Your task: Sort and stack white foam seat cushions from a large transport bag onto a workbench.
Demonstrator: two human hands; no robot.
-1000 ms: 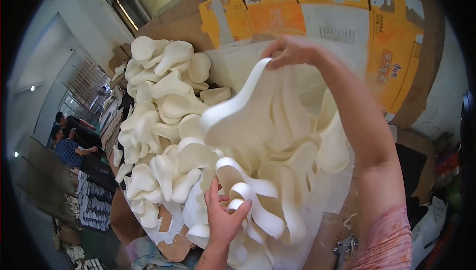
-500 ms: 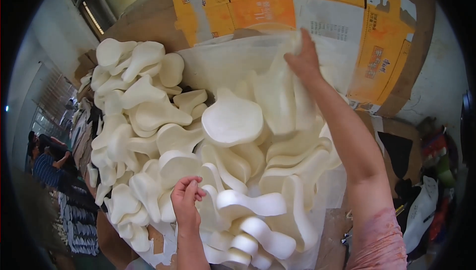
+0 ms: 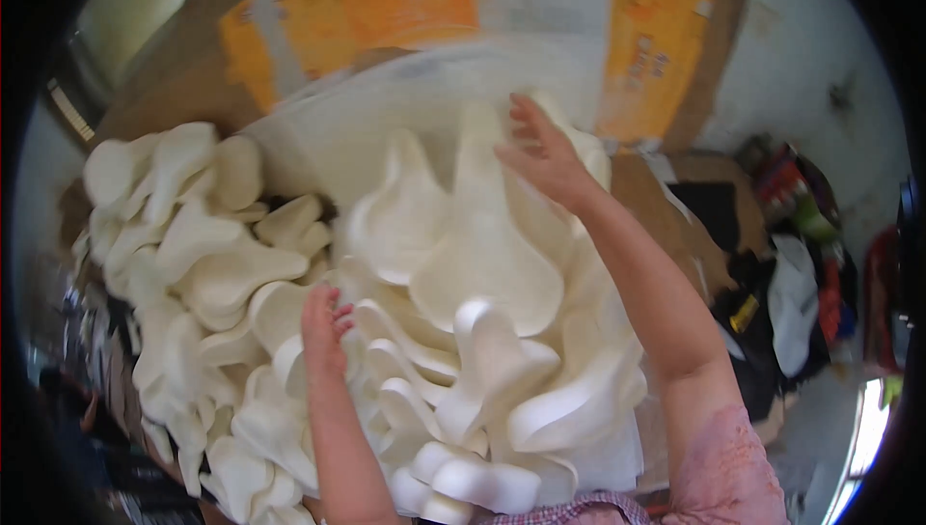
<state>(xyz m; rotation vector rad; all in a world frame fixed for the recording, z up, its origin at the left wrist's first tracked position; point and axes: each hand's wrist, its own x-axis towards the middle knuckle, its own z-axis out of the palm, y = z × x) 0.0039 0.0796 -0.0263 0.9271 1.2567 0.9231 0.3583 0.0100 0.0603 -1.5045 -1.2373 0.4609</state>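
Observation:
A heap of cream foam pads, shaped like bicycle saddles with a broad end and a narrow nose, covers the work surface. My right hand [image 3: 548,158] is beside the nose of a large saddle pad [image 3: 487,255] lying on top, fingers spread and holding nothing. Left of that pad lies another saddle pad [image 3: 400,216], its nose pointing away from me. My left hand [image 3: 326,327] hovers over the pile's left-middle part, slightly blurred, its fingers loosely bent and apart with nothing in them. Nearer me, several pads [image 3: 497,361] lie tilted and overlapping.
A second heap of similar pads [image 3: 217,264] rises on the left. Behind, yellow-orange cardboard [image 3: 410,9] and a translucent sheet [image 3: 318,129] form a backing. Dark cloth, a white bag-like piece [image 3: 793,303] and coloured items clutter the right side, near a pale wall [image 3: 810,62].
My right hand has let go of the pad it held upright, which seems to lie on the pile now. The view has shifted, and the pads sit farther left in it.

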